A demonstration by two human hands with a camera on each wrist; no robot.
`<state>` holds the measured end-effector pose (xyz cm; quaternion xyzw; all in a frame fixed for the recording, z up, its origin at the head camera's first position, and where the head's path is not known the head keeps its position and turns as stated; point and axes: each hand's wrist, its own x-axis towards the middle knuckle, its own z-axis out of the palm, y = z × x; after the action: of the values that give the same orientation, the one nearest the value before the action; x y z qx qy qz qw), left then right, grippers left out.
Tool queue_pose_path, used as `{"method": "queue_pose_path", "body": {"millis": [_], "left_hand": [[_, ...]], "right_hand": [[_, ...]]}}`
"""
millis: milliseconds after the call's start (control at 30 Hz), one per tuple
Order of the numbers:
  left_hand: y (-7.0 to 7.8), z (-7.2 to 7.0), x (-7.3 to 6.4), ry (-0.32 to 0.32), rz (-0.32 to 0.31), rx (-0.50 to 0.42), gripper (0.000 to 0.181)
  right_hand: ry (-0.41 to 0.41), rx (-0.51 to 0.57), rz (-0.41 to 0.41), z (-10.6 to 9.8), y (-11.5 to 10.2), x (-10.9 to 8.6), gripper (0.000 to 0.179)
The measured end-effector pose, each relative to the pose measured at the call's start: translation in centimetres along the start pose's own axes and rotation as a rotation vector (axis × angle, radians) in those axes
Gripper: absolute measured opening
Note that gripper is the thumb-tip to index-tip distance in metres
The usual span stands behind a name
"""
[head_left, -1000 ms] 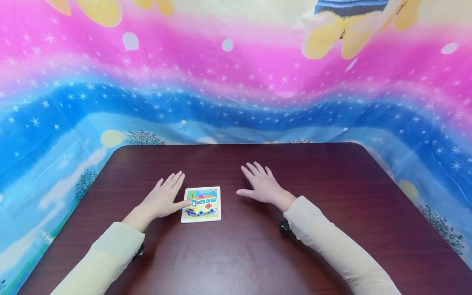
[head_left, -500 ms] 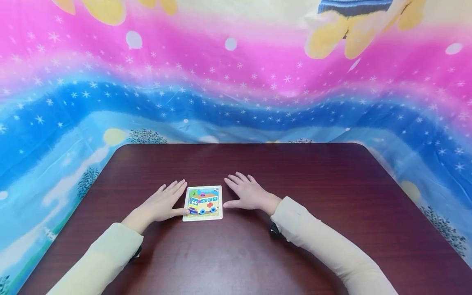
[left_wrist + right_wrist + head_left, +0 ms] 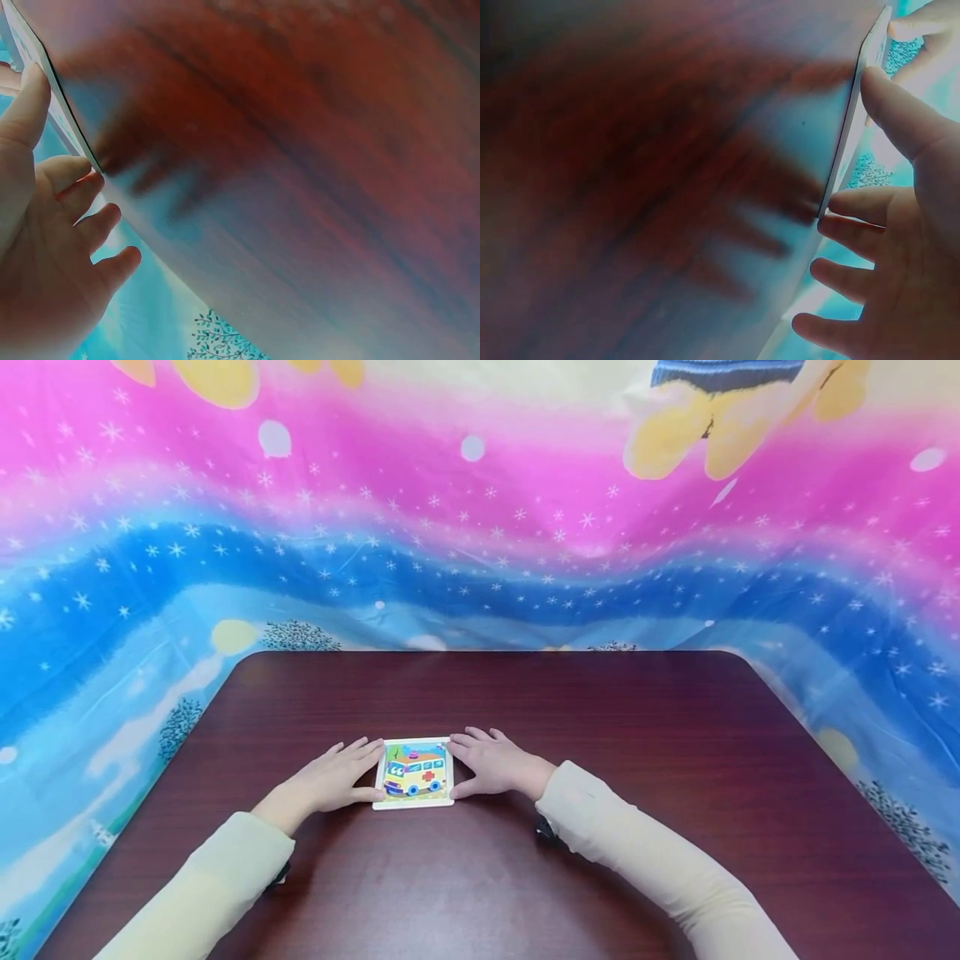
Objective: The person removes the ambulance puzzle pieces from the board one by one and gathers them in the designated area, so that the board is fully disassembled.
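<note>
A square picture board (image 3: 415, 770) with a white border and a cartoon ambulance on it lies flat on the dark wooden table (image 3: 480, 868). At its left edge is my left hand (image 3: 327, 778), fingers extended, with the thumb on the lower left border. On the opposite side my right hand (image 3: 497, 765) touches the right border with fingertips and thumb, its fingers spread. Seen from the left wrist, the board (image 3: 69, 124) is a thin slab edge-on, with thumb and fingertips against it. The right wrist view likewise has fingertips along the board's thin edge (image 3: 847, 139).
A patterned cloth (image 3: 480, 527) in pink and blue with snowflakes hangs behind the table and along its sides. Rounded corners mark the table's far edge. Each sleeve has a dark device (image 3: 546, 828) under its cuff.
My right hand has moved left and slightly nearer, from apart to touching the board's right border. My left thumb has drawn back from the picture to the board's left border.
</note>
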<state>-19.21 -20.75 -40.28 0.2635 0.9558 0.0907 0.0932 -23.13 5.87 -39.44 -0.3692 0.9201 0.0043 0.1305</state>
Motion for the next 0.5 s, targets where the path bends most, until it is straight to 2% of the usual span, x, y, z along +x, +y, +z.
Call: {"method": "queue_pose_path", "body": {"millis": [233, 500], "left_hand": [[0.11, 0.01, 0.03, -0.004, -0.003, 0.000, 0.076], [0.98, -0.03, 0.62, -0.019, -0.013, 0.007, 0.076]], "right_hand": [[0.003, -0.003, 0.005, 0.12, 0.01, 0.10, 0.080], [0.007, 0.029, 0.021, 0.19, 0.72, -0.47, 0.080]]}}
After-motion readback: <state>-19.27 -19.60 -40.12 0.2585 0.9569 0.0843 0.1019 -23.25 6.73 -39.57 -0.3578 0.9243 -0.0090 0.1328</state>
